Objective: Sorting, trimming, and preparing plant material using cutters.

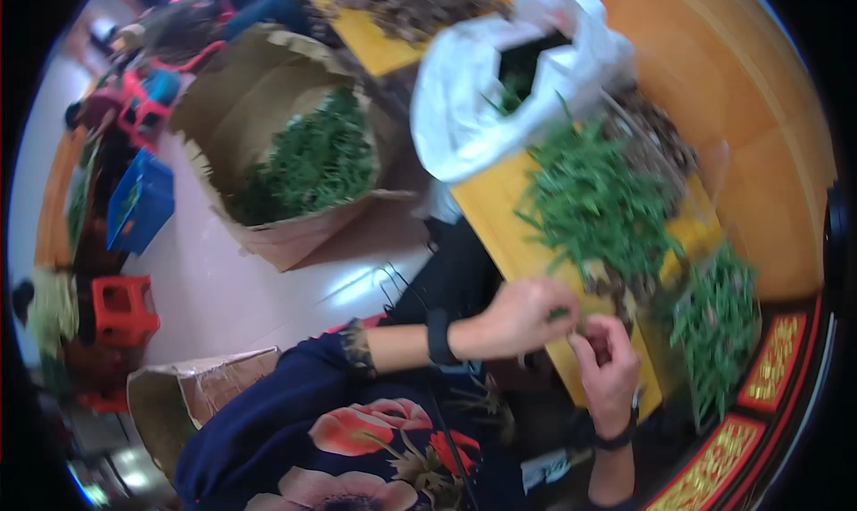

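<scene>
Green stem (pixel 560 314) sits pinched at the fingers of your left hand (pixel 516 318), right of centre in the lower half of the frame, over the near edge of the yellow table (pixel 489 209). Only a short bit of it shows beyond the fingertips; the rest is blurred. Your left fingers are drawn together, clamped on that stem. Your right hand (pixel 609 365) lies just beside and slightly below, its fingers curled inward and close together; whether they grip anything, you cannot tell from this view. Each wrist carries a dark band.

Just above your hands, a large pile of green stems (pixel 594 203) covers the table's middle, with brownish trimmings (pixel 656 141) along its upper right side. A smaller green bundle (pixel 719 319) lies at the right, near the red and gold panel (pixel 772 359) at the lower right edge. A white plastic bag (pixel 473 91), open and showing greens inside, stands at the table's upper end, top centre.

Left of the table, on the pale floor, an open cardboard box (pixel 277 234) holds more greens. A second cardboard box (pixel 192 395) sits at lower left. Farther left stand a red stool (pixel 123 307) and a blue crate (pixel 141 200).
</scene>
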`<state>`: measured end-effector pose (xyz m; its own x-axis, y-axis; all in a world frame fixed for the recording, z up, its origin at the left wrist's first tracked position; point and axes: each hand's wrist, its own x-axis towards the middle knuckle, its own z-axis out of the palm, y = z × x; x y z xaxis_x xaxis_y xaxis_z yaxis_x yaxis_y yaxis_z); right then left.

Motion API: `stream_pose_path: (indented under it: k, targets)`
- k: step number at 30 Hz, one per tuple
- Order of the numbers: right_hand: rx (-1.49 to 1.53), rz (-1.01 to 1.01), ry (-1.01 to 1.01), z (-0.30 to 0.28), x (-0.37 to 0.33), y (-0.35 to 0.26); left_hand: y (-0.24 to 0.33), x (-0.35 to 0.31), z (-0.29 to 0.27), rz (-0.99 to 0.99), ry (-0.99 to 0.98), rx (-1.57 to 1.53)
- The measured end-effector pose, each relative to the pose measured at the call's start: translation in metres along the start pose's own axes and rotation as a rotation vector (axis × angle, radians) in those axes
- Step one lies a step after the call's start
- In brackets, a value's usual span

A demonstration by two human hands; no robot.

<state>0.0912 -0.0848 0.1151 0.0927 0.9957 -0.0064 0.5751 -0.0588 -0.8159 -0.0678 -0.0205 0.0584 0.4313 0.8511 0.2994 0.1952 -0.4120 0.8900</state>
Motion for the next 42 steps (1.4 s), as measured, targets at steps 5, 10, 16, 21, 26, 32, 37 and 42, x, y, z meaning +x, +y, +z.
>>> stream_pose_path:
  k: [5, 10, 16, 21, 26, 32, 37, 42]
  targets:
    - [-0.248, -0.359, 0.053, 0.011, 0.008, 0.010, -0.001, 0.006, -0.019, -0.248, -0.059, -0.257]
    - [-0.083, -0.225, 0.004, -0.007, 0.011, 0.011, -0.004, 0.007, -0.016, -0.302, -0.180, -0.434]
    - [0.081, -0.176, -0.025, -0.018, 0.021, 0.005, 0.010, 0.008, -0.022, -0.487, -0.333, -0.518]
    - [0.037, -0.240, -0.248, -0.026, 0.024, 0.012, 0.010, 0.007, -0.024, -0.581, -0.364, -0.577]
    - [-0.019, -0.237, -0.245, -0.019, 0.019, 0.016, 0.005, 0.006, -0.023, -0.527, -0.377, -0.530]
    - [0.056, -0.230, -0.195, -0.014, 0.015, 0.017, 0.004, 0.008, -0.024, -0.490, -0.476, -0.525]
    - [-0.075, -0.525, -0.236, -0.020, 0.017, 0.023, 0.002, 0.008, -0.028, -0.522, -0.617, -0.604]
    - [-0.269, -0.719, -0.187, -0.023, 0.016, 0.026, 0.001, 0.010, -0.028, -0.478, -0.679, -0.557]
